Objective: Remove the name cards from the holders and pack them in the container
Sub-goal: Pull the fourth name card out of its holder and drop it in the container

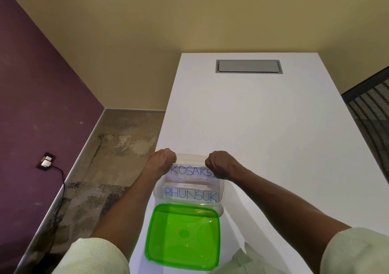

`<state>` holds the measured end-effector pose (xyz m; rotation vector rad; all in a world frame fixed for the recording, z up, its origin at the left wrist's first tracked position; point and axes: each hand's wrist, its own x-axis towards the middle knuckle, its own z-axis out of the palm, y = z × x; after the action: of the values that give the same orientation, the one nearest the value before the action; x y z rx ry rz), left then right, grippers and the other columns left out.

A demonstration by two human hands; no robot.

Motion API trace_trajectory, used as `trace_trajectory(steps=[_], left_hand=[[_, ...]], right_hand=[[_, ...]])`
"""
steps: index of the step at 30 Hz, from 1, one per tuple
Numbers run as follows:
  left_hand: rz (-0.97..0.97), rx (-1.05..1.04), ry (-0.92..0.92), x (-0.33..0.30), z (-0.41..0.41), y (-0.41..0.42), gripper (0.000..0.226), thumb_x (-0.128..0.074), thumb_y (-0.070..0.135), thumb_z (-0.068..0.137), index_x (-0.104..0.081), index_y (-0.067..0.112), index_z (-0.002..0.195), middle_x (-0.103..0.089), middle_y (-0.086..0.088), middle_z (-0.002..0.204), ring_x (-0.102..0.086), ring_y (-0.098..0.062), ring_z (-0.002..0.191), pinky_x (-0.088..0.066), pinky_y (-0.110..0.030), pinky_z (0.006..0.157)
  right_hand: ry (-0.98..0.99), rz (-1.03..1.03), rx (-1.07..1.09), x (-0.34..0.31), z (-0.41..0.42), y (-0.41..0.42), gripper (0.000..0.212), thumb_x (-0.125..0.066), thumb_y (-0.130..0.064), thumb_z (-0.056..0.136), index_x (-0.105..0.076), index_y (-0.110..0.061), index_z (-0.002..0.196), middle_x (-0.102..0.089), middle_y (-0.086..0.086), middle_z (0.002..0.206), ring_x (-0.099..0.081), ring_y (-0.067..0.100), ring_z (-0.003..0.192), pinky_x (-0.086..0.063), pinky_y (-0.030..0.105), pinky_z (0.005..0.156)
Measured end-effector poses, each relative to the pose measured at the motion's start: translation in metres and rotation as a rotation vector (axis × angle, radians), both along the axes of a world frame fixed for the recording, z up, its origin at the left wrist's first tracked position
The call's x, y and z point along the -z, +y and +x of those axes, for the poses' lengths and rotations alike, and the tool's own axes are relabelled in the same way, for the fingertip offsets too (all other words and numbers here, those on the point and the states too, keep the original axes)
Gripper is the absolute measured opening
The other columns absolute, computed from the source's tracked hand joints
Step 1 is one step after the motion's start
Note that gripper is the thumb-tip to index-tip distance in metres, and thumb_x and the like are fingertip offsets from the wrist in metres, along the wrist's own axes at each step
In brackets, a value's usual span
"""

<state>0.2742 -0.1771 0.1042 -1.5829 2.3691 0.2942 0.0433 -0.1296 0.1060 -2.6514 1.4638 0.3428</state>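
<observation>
Head view, left to right: a purple wall with a wall socket [46,161] and a dark cable [61,181] running down from it, then mottled floor, then the white table [263,116] reaching to the right side, where a dark mesh chair back [370,109] shows past its right edge. A grey cable hatch [249,66] is set flush near the table's far edge.

Close to the table's near-left edge stands the clear container [220,196]. The left hand [163,159] is curled shut on the left end of a name card [190,171] lettered KOSAKSI, and the right hand [219,164] is curled shut on its right end; the card is held upright over the far part of the container. Whether its lower edge touches anything inside cannot be told. A second name card [190,194] lettered PHUNSUK stands inside the container against its near wall, with more cards dimly visible between the two. A green lid [183,237] lies just in front of the container, its far edge overlapping the container's near rim. Both forearms are bare, with pale sleeves at the elbows.
</observation>
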Motion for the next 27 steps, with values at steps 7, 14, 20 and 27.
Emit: trace_trajectory(steps=[7,14,20,27], left_hand=[[-0.039,0.049,-0.066,0.015,-0.003,0.005,0.029,-0.05,0.001,0.092,-0.069,0.01,0.111,-0.067,-0.014,0.114,-0.066,-0.032,0.103,-0.055,-0.039,0.088],[-0.024,0.095,-0.11,0.025,-0.005,0.005,0.028,-0.05,0.003,0.091,-0.069,0.011,0.108,-0.068,-0.014,0.109,-0.067,-0.031,0.1,-0.054,-0.037,0.085],[-0.024,0.091,-0.125,0.031,-0.005,0.007,0.025,-0.051,0.002,0.09,-0.069,0.01,0.106,-0.068,-0.014,0.106,-0.067,-0.031,0.097,-0.053,-0.035,0.081],[-0.028,0.077,-0.123,0.037,-0.007,0.008,0.024,-0.048,-0.001,0.089,-0.067,0.005,0.101,-0.067,-0.016,0.104,-0.067,-0.033,0.097,-0.052,-0.036,0.08]], right_hand=[[0.18,-0.131,-0.11,0.001,0.005,0.007,0.028,-0.084,-0.014,0.048,-0.057,-0.021,0.046,-0.053,-0.004,0.042,-0.052,0.013,0.036,-0.039,0.017,0.037],[0.199,-0.112,-0.109,0.021,0.009,0.006,0.022,-0.078,-0.017,0.065,-0.06,-0.022,0.054,-0.059,-0.004,0.05,-0.058,0.012,0.043,-0.037,0.018,0.04],[0.234,-0.096,-0.044,0.023,0.013,0.004,0.028,-0.086,-0.025,0.053,-0.059,-0.023,0.047,-0.053,-0.006,0.044,-0.052,0.007,0.037,-0.03,0.017,0.036],[0.174,0.008,-0.043,0.037,0.015,0.003,0.022,-0.047,-0.004,0.092,-0.065,-0.014,0.085,-0.068,0.006,0.086,-0.066,0.024,0.078,-0.037,0.029,0.058]])
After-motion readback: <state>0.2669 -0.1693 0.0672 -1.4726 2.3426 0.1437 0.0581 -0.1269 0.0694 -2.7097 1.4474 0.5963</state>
